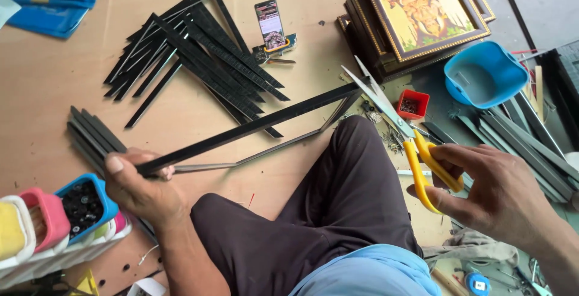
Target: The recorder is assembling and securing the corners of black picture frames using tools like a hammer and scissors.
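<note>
Head view: left hand (142, 187) clamps the near-left end of a long black strip (253, 126), likely light, stiff and springy; right hand (497, 196) grips open yellow scissors (416, 151) at right.

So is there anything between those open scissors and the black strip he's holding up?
Nothing visible. The scissors in the right hand have their open blades right at the far end of the black strip gripped by the left hand; only floor clutter lies beneath.

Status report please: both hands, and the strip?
Left hand grips black frame strip. Right hand holds yellow-handled scissors, blades open near strip end. Nothing between.
</note>
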